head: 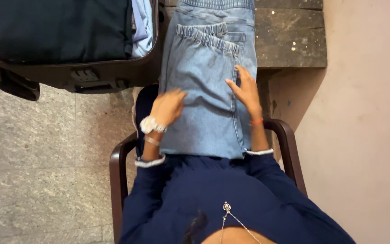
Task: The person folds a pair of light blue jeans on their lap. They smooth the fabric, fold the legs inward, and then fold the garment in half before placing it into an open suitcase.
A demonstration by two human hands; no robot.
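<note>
- The left hand [168, 107] lies flat and open on the folded blue jeans [208, 90].
- The right hand [244, 90] presses them too, fingers spread.
- The jeans sit under both hands.
- An open suitcase [68, 72] is beyond the left hand.

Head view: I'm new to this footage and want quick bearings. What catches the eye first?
The folded light-blue jeans dominate the centre, lying across the person's lap, with the left hand and the right hand flat on them. At upper left an open dark suitcase sits on the stone floor, clothes packed inside. A white watch stands out on the left wrist, and the person sits in a dark wooden armchair.
</note>
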